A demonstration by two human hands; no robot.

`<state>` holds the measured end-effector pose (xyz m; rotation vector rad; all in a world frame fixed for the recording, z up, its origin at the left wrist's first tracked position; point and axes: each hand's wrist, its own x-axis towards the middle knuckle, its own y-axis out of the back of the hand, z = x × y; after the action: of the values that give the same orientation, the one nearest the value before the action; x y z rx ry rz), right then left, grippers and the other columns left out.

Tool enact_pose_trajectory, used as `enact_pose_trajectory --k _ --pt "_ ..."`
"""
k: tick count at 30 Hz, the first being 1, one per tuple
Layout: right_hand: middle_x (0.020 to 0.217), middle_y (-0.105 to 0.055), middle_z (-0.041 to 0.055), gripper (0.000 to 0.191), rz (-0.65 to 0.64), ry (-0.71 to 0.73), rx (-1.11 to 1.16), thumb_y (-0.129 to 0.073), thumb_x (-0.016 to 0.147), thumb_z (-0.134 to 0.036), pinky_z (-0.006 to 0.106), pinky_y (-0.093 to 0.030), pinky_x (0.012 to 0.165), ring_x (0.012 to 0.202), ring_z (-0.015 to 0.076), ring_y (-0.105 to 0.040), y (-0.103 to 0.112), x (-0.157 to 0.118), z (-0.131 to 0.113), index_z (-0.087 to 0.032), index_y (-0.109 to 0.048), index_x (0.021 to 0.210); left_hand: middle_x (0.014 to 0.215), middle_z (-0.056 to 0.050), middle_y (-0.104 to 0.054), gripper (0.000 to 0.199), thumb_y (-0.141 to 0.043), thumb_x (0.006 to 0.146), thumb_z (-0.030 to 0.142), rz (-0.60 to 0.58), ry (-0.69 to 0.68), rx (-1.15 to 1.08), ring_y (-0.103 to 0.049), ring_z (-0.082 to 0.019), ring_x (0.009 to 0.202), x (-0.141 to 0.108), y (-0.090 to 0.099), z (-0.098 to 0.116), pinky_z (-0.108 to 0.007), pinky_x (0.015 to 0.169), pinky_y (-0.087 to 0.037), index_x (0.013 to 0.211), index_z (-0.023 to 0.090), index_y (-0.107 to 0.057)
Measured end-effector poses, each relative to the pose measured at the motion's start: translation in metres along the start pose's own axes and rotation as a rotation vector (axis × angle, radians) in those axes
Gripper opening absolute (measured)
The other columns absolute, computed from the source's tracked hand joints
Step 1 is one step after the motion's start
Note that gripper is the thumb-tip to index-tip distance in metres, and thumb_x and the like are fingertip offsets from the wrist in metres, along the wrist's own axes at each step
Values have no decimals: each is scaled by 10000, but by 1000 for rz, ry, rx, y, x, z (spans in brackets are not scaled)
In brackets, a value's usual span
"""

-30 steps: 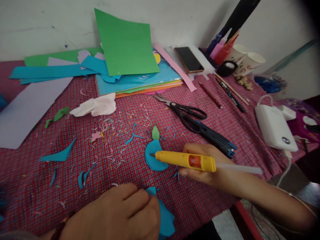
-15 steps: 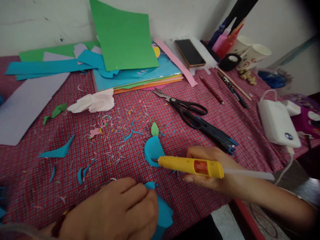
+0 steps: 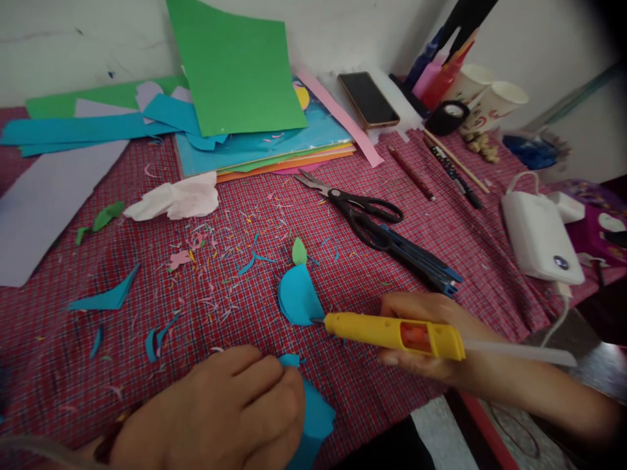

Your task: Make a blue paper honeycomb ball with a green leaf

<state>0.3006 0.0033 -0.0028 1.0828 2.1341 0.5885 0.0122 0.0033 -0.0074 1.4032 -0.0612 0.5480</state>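
Observation:
My right hand [image 3: 431, 339] is wrapped round a yellow hot glue gun [image 3: 386, 331], with a clear glue stick [image 3: 519, 352] poking out of its back. The gun's metal nozzle is at the lower right edge of a rounded blue paper cutout [image 3: 298, 295]; whether it touches the paper I cannot tell. A small green paper leaf [image 3: 299, 251] lies just above that cutout. Near the front of the table my left hand [image 3: 220, 408] is closed, knuckles up, on a larger piece of blue paper [image 3: 316, 418]. Its fingertips are hidden underneath.
Scissors [image 3: 337, 196] and a blue-black stapler [image 3: 421, 261] lie beyond my right hand. Paper scraps [image 3: 215, 261] litter the checked cloth [image 3: 274, 209]. Coloured sheets [image 3: 245, 72] are stacked at the back; a phone [image 3: 369, 98], paper cups [image 3: 499, 104] and a white power bank [image 3: 541, 238] stand right.
My right hand has drawn the glue gun to the right, its nozzle shifting from over the blue cutout to its lower right edge. My left hand has stayed on its blue paper.

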Motion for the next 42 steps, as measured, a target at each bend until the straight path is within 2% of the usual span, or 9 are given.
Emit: enact_pose_trajectory --k 7,11,18,24,32,36,42 --pt "608 -510 -25 432 167 35 79 -586 819 -619 267 -328 468 515 124 -454 4 14 -8 -217 -490 692 826 29 -680 221 -434 946 102 19 12 30 -553 -139 663 -4 -2 2 -312 565 -413 858 188 -617" --pt "613 -505 -35 380 148 59 60 -627 827 -528 253 -323 487 528 107 -464 0 29 -16 -197 -490 696 840 34 -691 144 -517 910 108 -2 20 64 -572 -142 674 -5 -4 3 -310 547 -420 872 189 -629" --pt "638 -514 -26 387 96 43 -35 -586 858 -534 260 -304 497 540 107 -483 -2 37 -15 -187 -490 715 790 47 -692 249 -441 947 102 67 -53 53 -558 -132 620 -3 -3 -1 -313 504 -396 822 196 -634" --pt "647 -525 -16 379 158 57 -38 -585 853 -544 281 -327 503 543 125 -487 -3 40 -12 -215 -469 704 769 50 -685 156 -533 923 146 66 -46 58 -538 -127 610 0 -3 -4 -309 520 -384 812 197 -630" --pt "640 -528 -6 386 182 40 -21 -577 857 -550 297 -329 495 534 135 -488 -2 39 -12 -226 -453 688 746 34 -675 376 -319 977 77 74 -49 69 -497 -133 553 -1 -4 -5 -312 540 -392 821 190 -642" --pt "616 -510 -21 391 174 56 -32 -576 852 -549 279 -305 479 511 119 -460 -4 36 -12 -216 -466 680 793 31 -687 371 -343 952 44 69 -39 88 -517 -136 594 -2 -3 -3 -309 562 -407 816 193 -653" --pt "616 -501 -34 388 98 -6 -43 -580 840 -556 267 -287 478 513 116 -467 -2 25 -14 -217 -464 691 824 15 -707 396 -297 966 48 36 -19 64 -564 -143 650 -4 -2 0 -308 555 -414 848 174 -653"
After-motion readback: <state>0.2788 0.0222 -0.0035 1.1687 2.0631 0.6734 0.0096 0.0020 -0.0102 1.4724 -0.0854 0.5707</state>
